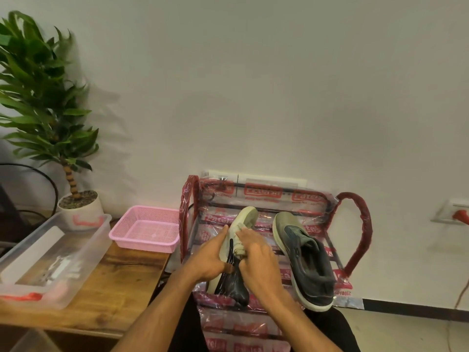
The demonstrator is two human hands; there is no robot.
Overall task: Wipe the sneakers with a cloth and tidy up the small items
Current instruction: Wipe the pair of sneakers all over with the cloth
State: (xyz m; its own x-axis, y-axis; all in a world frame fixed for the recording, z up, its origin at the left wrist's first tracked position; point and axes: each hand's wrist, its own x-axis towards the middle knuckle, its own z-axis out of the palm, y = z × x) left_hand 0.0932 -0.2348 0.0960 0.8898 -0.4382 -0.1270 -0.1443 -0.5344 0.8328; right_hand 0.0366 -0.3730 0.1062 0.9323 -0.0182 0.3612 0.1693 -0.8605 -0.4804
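Two hands meet at lower centre: the left hand (pixel 212 261) grips the sneaker (pixel 245 218) on the rack (pixel 356 240), and the right hand (pixel 257 261) curls round a cloth (pixel 239 247) pressed to it. This looks like the wiping step. Next come firm strokes, then the second sneaker (pixel 305 260) to its right.

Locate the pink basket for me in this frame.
Head view, left of centre: the pink basket sits at the wooden table's far right end, between the clear bin and the red shoe rack.

Middle of the held sneaker (pixel 245 219) hidden behind left hand (pixel 210 260) and right hand (pixel 256 257), cloth (pixel 239 246) mostly under the right, plant (pixel 38 85) cut off at left, clear bin (pixel 102 224) contents blurred
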